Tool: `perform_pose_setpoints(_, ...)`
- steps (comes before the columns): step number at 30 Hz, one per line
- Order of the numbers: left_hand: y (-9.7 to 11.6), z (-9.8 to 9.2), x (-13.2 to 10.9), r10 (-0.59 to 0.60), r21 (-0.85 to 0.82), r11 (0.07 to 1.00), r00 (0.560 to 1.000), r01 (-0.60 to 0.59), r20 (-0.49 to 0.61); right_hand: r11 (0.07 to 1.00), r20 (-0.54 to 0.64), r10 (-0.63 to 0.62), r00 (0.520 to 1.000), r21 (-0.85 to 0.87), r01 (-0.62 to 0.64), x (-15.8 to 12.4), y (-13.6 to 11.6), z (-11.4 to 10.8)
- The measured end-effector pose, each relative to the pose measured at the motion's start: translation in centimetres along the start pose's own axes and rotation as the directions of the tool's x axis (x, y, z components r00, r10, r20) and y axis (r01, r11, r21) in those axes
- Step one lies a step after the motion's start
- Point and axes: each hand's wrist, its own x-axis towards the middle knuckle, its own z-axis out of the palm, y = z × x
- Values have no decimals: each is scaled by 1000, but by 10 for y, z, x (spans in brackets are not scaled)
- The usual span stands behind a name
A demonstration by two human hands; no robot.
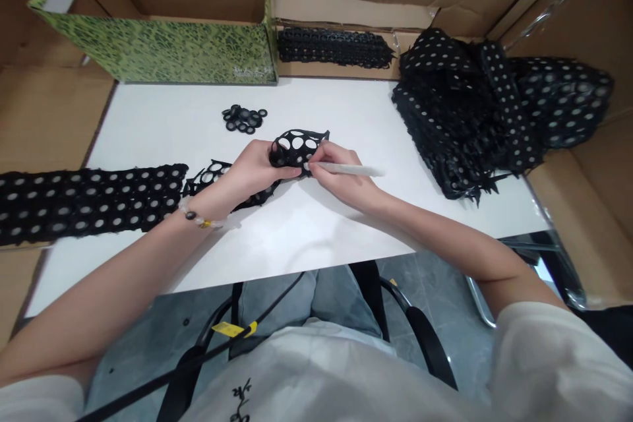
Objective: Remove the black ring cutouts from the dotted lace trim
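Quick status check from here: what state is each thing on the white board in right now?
left hand: gripping the lace piece
black lace piece: bunched up, held
right hand: holding the pen
white pen: tip against the lace
lace strip: lying flat
black rings: small loose pile
lace heap: loosely piled

The left arm (pixel 113 283) comes in from 7 o'clock, and the right arm (pixel 445 244) comes in from 4 o'clock. Both arms are bare and a bit bent. The two hands are close together near the middle. The left hand (pixel 254 168) is curled, with its fingers pointing to 3 o'clock. The right hand (pixel 341 184) pinches, with its fingertips (pixel 312 169) pointing to 10 o'clock.
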Motion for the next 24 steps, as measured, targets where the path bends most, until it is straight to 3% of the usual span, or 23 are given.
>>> perform_pose_setpoints(7, 3, -4, 3, -31, -36, 999, 999, 33, 45, 999, -23, -12, 1000, 47, 13, 1, -1, 1)
perform_pose_setpoints(12, -4, -11, 7, 30, 98, 995, 998, -24, -56, 993, 7, 60, 998, 103, -61, 4, -1, -8)
perform_pose_setpoints(15, -4, -13, 7, 30, 66, 998, 996, -24, -90, 968, 2, 108, 994, 226, -105, 8, -2, -14)
perform_pose_setpoints(18, 1, -11, 4, -3, -11, 1000, 998, 3, -59, 937, 5, 133, 991, 325, -127, 10, -6, -16)
perform_pose_setpoints(24, 6, -3, -1, -16, -28, 999, 999, 17, 35, 936, 70, 83, 994, 337, -102, 6, -9, -11)
